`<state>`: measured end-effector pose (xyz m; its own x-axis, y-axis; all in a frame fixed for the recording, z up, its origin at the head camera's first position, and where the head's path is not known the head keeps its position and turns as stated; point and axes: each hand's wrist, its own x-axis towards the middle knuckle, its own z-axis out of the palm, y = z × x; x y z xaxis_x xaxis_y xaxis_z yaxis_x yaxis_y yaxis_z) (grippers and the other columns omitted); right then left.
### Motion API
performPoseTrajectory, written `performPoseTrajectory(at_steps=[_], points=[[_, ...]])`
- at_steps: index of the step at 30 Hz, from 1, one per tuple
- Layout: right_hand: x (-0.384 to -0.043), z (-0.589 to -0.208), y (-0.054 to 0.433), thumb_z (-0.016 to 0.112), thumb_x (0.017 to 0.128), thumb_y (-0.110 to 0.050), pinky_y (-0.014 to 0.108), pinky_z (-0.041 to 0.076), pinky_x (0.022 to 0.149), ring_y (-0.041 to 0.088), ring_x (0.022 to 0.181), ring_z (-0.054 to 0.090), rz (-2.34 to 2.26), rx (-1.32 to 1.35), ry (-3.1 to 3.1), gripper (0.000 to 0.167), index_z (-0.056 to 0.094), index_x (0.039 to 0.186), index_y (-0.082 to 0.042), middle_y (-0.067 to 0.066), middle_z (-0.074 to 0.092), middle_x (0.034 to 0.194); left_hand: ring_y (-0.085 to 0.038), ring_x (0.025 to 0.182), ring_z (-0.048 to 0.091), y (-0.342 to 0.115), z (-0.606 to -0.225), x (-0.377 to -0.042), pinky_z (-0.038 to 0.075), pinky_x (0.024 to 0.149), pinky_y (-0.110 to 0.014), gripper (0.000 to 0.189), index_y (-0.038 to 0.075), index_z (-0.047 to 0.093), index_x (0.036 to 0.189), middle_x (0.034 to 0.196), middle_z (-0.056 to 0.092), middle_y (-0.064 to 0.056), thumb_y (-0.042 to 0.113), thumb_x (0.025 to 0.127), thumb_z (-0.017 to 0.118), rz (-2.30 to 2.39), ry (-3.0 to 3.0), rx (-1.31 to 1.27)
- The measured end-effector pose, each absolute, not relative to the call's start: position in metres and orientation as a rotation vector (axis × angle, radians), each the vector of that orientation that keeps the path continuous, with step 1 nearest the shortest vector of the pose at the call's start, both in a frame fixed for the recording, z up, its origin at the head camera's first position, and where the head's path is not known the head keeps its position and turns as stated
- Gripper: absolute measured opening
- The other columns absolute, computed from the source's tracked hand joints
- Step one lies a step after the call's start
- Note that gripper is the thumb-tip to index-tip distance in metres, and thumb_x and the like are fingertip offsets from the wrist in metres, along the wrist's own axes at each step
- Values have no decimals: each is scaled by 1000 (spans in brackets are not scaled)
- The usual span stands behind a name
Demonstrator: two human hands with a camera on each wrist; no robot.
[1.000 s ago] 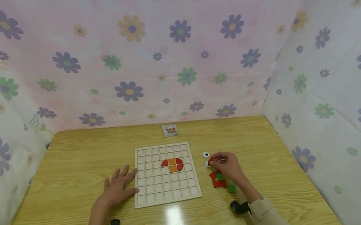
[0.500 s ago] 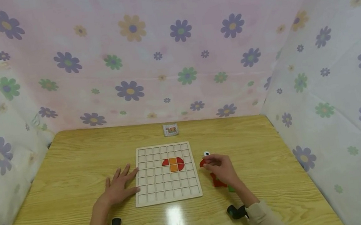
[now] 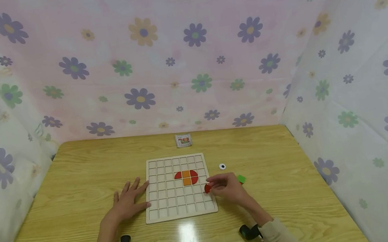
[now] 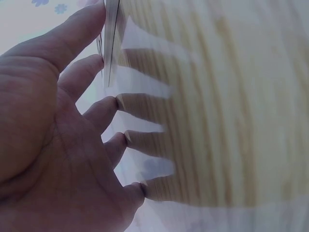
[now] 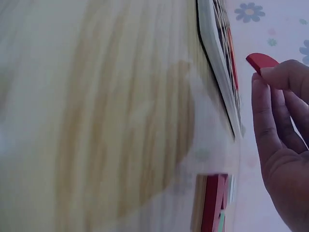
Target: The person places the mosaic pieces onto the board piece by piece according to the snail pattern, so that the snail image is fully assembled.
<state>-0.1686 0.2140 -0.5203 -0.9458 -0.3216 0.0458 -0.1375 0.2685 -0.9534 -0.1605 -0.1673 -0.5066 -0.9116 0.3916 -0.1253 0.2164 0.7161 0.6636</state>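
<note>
The left hand (image 4: pixel 63 125) spreads its fingers, three tips on the glossy counter (image 4: pixel 222 121), thumb and forefinger against the board (image 4: pixel 111 38).

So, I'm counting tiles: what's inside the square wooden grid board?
The board holds two orange square tiles and three red quarter-round tiles. Part of its right edge is hidden behind the right hand and its red curved tile.
</note>
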Motion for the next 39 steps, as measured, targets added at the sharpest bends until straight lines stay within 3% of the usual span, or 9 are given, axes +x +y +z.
performPoseTrajectory(at_steps=[10, 17, 23, 39], points=[[-173, -524, 186, 71, 93, 0, 24, 59, 78, 11, 88, 73, -1592, -566, 2467, 16, 78, 108, -2, 15, 76, 106, -61, 148, 9, -168, -507, -162, 1, 105, -85, 73, 7, 44, 154, 164, 20, -29, 34, 94, 74, 981, 2666, 479], [-177, -521, 167, 72, 94, -4, 25, 59, 75, 15, 86, 73, -1565, -584, 2511, 13, 77, 105, 0, 15, 76, 102, -60, 148, 8, -168, -510, -161, 0, 106, -84, 72, 7, 44, 154, 164, 20, -29, 33, 94, 74, 981, 2664, 474], [-182, -519, 154, 78, 90, -9, 23, 58, 72, 11, 80, 72, -1542, -477, 2528, 12, 79, 101, -2, 11, 78, 93, -60, 148, 8, -169, -510, -161, -1, 105, -84, 72, 7, 43, 155, 164, 20, -29, 33, 94, 73, 981, 2665, 475], [-205, -513, 127, 74, 93, -7, 21, 55, 70, 10, 79, 69, -1427, -594, 2596, 8, 80, 97, -3, 10, 78, 96, -60, 149, 6, -168, -511, -160, -3, 106, -83, 72, 7, 43, 155, 165, 19, -29, 32, 95, 73, 1009, 2652, 469]])
